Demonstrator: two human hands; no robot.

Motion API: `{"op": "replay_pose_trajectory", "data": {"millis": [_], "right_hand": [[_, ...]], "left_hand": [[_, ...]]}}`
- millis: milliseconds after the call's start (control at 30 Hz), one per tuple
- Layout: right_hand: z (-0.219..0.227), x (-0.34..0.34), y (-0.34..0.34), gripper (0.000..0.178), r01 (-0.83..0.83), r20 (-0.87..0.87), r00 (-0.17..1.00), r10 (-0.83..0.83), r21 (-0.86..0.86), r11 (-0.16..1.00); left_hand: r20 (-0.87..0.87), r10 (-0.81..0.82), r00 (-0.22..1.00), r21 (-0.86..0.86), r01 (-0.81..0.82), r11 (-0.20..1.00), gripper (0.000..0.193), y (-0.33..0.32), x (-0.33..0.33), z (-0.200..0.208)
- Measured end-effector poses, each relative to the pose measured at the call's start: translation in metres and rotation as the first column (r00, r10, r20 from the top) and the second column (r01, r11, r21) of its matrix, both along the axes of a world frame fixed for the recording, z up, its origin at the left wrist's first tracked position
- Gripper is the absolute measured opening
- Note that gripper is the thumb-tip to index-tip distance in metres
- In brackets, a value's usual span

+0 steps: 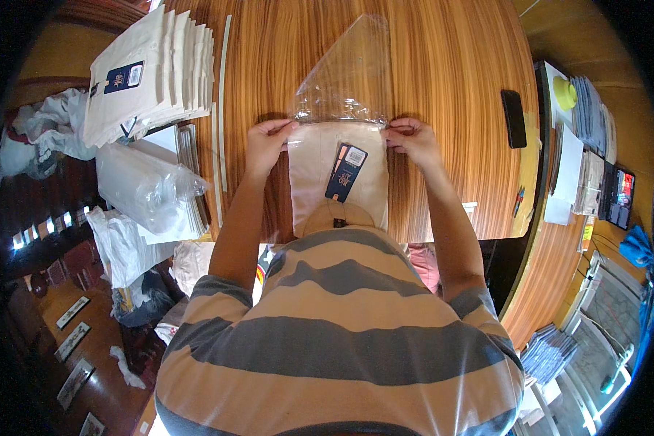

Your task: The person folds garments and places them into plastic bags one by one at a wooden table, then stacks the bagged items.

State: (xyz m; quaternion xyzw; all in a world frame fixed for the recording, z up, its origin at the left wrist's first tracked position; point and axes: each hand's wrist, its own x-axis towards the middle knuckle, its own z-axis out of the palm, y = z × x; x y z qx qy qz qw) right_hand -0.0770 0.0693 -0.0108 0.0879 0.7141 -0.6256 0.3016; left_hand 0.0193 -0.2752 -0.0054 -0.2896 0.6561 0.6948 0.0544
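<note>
A folded cream garment (311, 171) lies on the wooden table in front of me, close to my body. Its dark hang tag (346, 174) rests on top, with a pale label at the upper end. A clear plastic bag (345, 83) surrounds the garment, and its loose upper part spreads flat beyond the far edge as a slanted flap. My left hand (268, 145) pinches the bag at the garment's far left corner. At the far right corner, my right hand (416, 144) pinches the other side. The garment's near end is partly hidden by my body.
At the left stand a stack of folded cream garments (149, 69) with tags and a pile of clear plastic bags (142, 185). To the right lie a black phone (514, 118) and a pen (519, 201). Folded garments (594, 112) sit on a side surface beyond the table edge.
</note>
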Motion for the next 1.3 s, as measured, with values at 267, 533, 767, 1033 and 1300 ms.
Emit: {"op": "replay_pose_trajectory", "data": {"millis": [267, 533, 767, 1033, 1300], "right_hand": [[-0.002, 0.006, 0.002, 0.045, -0.036, 0.01, 0.999, 0.036, -0.008, 0.999], [0.003, 0.002, -0.009, 0.031, -0.068, -0.028, 0.997, 0.073, 0.133, 0.989], [0.005, 0.019, 0.015, 0.023, -0.262, -0.075, 0.961, 0.267, 0.07, 0.962], [0.061, 0.066, 0.004, 0.048, -0.18, -0.647, 0.505, 0.57, 0.568, 0.803], [0.021, 0.105, 0.023, 0.018, -0.189, -0.676, 0.515, 0.527, 0.511, 0.839]], "left_hand": [[0.059, -0.067, 0.996, -0.034, 0.069, 0.997, 0.033, -0.014, -0.001, 0.0], [0.215, -0.004, 0.977, 0.239, -0.049, 0.97, 0.034, -0.018, 0.006, 0.006], [0.232, -0.353, 0.906, 0.015, 0.359, 0.933, 0.034, -0.039, 0.042, -0.006], [-0.208, -0.71, 0.673, -0.914, 0.124, 0.385, 0.025, -0.006, 0.06, 0.049], [-0.029, -0.715, 0.699, -0.635, 0.539, 0.553, 0.017, -0.016, 0.089, 0.03]]}}
